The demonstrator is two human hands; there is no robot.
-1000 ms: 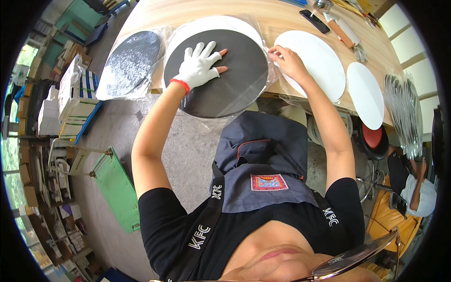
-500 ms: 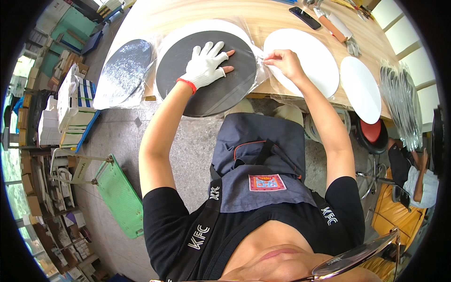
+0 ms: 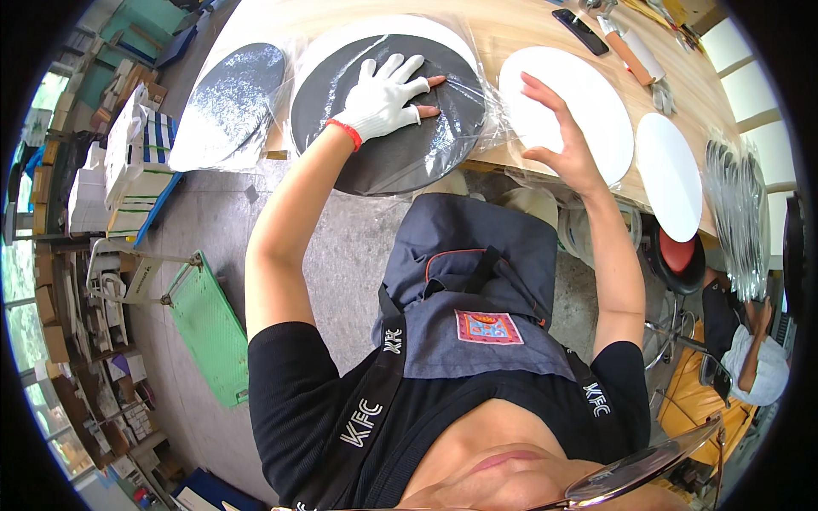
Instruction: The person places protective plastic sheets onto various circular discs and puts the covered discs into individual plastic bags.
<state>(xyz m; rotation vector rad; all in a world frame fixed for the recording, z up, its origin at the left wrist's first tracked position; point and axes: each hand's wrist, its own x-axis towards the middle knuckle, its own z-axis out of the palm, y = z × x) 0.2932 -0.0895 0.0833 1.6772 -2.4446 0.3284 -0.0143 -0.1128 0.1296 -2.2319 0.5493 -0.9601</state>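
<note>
My left hand (image 3: 383, 100), in a white glove with thumb and forefinger tips bare, lies flat with fingers spread on a large round black disc (image 3: 324, 140). Clear plastic film (image 3: 498, 128) covers the disc and reaches past its right side, wrinkled and shiny. Bare and holding nothing, my right hand (image 3: 567, 145) is open, thumb apart from the fingers, over the film's edge and the near left part of a white disc (image 3: 588, 102). Behind the black disc another white disc (image 3: 341, 47) shows its far rim. A wrapped, glossy dark disc (image 3: 239, 102) lies to the left.
Another white disc (image 3: 669, 175) and a stack of clear plastic sleeves (image 3: 737, 200) lie to the right on the wooden table (image 3: 503, 25). A phone (image 3: 581, 32) and a roll (image 3: 635, 55) are at the back right. A green cart (image 3: 209, 328) stands on the floor; a person (image 3: 754, 353) sits at right.
My right hand has let go of the film beside the black disc, opened and moved right. The film over the disc now looks more wrinkled. My left hand keeps its place on the disc.
</note>
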